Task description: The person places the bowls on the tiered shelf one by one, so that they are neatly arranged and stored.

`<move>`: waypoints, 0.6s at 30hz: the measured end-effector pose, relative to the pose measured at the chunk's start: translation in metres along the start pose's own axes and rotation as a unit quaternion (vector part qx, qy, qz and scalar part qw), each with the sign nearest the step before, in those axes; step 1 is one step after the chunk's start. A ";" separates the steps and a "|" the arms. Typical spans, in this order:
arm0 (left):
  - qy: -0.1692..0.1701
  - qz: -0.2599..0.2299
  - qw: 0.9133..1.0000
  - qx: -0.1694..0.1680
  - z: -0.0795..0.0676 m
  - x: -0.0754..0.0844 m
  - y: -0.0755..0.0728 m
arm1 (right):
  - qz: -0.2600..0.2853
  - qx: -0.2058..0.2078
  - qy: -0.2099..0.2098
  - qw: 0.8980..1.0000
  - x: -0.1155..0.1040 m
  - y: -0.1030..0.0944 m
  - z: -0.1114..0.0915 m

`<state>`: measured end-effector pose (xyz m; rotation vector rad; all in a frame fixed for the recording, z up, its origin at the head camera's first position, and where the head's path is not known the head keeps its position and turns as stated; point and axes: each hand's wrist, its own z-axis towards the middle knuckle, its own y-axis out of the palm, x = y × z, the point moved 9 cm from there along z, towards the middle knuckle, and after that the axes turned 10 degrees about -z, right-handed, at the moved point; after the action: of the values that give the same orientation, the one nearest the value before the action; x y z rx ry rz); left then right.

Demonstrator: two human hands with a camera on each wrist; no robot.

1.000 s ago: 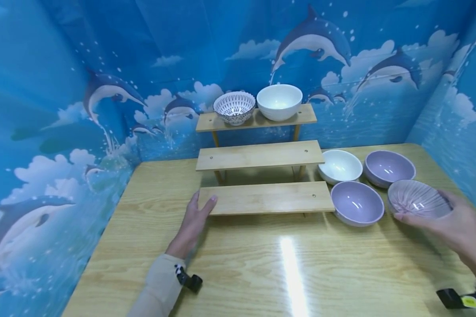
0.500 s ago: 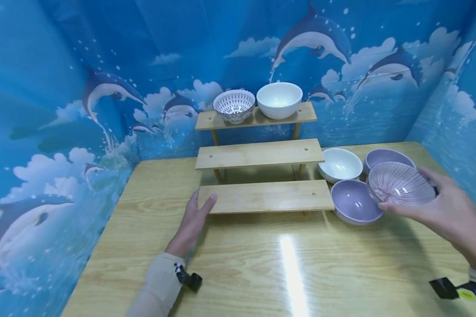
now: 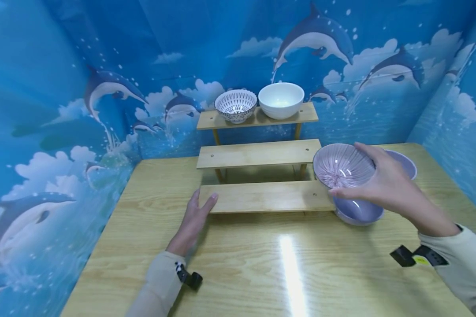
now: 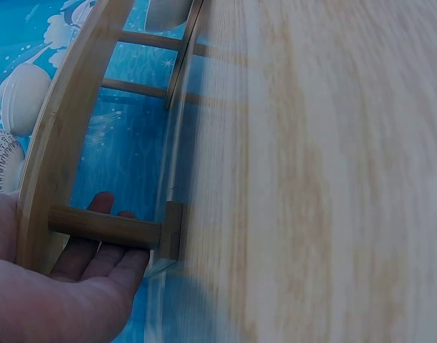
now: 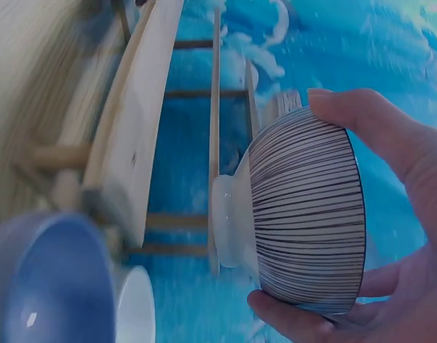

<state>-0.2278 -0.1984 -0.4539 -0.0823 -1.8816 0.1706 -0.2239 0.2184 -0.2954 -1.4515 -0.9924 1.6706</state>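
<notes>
My right hand [image 3: 388,187] grips a bowl with fine purple stripes [image 3: 339,165] by its rim, thumb and fingers on opposite sides. The bowl is in the air at the right end of a three-tier wooden stand [image 3: 265,197], overlapping its lower shelves in the head view. Dark lines cover the bowl's outside [image 5: 308,214] above a white foot in the right wrist view. My left hand [image 3: 192,220] holds the left end of the bottom shelf. Its thumb lies on top, while its fingers [image 4: 122,268] reach underneath, behind a round wooden leg [image 4: 111,226].
A patterned bowl [image 3: 236,106] and a white bowl [image 3: 280,101] sit on the top shelf. Two purple bowls [image 3: 357,213] stand on the table right of the stand, partly covered by the hand and striped bowl. Another white bowl [image 5: 136,307] shows in the right wrist view. Dolphin-print cloth surrounds the table.
My right hand has carried the striped bowl leftward and away from me, from beside the purple bowls to the stand's right end. The left hand has stayed on the bottom shelf.
</notes>
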 end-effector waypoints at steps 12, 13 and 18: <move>-0.002 0.002 1.000 0.012 0.001 0.000 0.000 | 0.034 -0.032 -0.070 0.996 -0.076 0.022 0.047; -0.004 0.001 1.000 0.015 0.001 -0.001 0.000 | 0.040 -0.036 -0.074 0.996 -0.082 0.025 0.050; -0.007 -0.005 1.000 0.022 0.002 0.000 -0.002 | 0.057 -0.049 -0.091 0.993 -0.104 0.041 0.067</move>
<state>-0.2299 -0.2004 -0.4548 -0.0419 -1.8914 0.2057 -0.2776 0.1007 -0.2793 -1.4631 -1.1210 1.8874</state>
